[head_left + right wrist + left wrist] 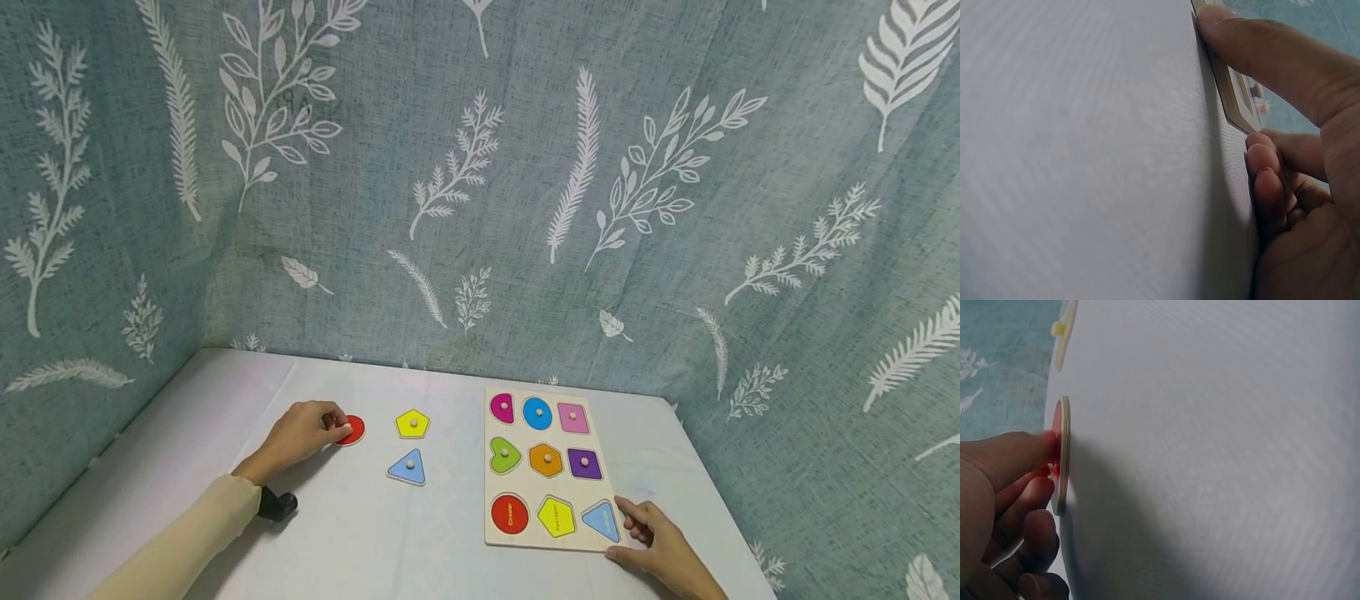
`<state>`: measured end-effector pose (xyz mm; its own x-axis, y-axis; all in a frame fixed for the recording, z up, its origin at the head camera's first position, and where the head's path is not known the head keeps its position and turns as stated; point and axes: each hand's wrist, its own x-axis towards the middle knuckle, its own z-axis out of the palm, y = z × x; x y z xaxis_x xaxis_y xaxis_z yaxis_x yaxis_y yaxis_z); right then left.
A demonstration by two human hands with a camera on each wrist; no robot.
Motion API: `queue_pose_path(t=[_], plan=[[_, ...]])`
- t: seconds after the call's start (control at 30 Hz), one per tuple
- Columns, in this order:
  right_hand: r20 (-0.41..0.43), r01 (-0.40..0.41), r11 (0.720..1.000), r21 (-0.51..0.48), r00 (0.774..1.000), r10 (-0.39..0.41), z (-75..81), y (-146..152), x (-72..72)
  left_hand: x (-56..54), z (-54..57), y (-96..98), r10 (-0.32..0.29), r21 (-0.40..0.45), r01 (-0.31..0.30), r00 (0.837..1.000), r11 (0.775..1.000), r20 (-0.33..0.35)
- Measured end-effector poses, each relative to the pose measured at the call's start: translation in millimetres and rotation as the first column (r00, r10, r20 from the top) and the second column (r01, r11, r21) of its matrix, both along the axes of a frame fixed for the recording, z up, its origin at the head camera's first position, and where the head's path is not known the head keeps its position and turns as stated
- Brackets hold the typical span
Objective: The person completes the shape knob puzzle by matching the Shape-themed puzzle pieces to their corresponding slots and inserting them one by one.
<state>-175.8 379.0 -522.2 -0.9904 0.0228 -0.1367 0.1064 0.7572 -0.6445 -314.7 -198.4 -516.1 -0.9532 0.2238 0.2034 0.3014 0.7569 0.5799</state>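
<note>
My left hand pinches the knob of a red circle puzzle piece between thumb and fingertips at the table's left. In the left wrist view the red piece stands edge-on, close over the white cloth. My right hand holds the near right corner of a wooden shape puzzle board, thumb on the near edge and forefinger along the right edge. Knobbed pieces fill its two far rows. The near row shows a red circle recess, a yellow pentagon recess and a blue triangle recess.
Between the left hand and the board lie a yellow pentagon piece and, nearer, a blue triangle piece. A white cloth covers the table. Leaf-patterned blue-green curtains hang behind and at both sides.
</note>
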Motion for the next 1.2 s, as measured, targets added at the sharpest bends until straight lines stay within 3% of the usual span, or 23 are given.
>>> queue_pose_path(t=[0.63, 0.93, 1.2], plan=[[0.006, 0.031, 0.999, 0.024, 0.999, -0.032, 0.4, -2, 0.0, 5.1, 1.1, -0.2, 0.017, 0.015, -0.017, 1.0, 1.0, -0.007], [0.018, 0.022, 1.0, 0.021, 1.0, -0.022, 2.6, 0, -0.1, 16.1, 8.2, 3.5, 0.014, 0.047, -0.014, 1.0, 0.999, -0.017], [0.022, -0.007, 1.0, 0.029, 1.0, 0.006, 5.6, -1, -2.7, 28.6, 17.6, 11.7, -0.032, 0.076, 0.036, 0.998, 0.996, -0.046]])
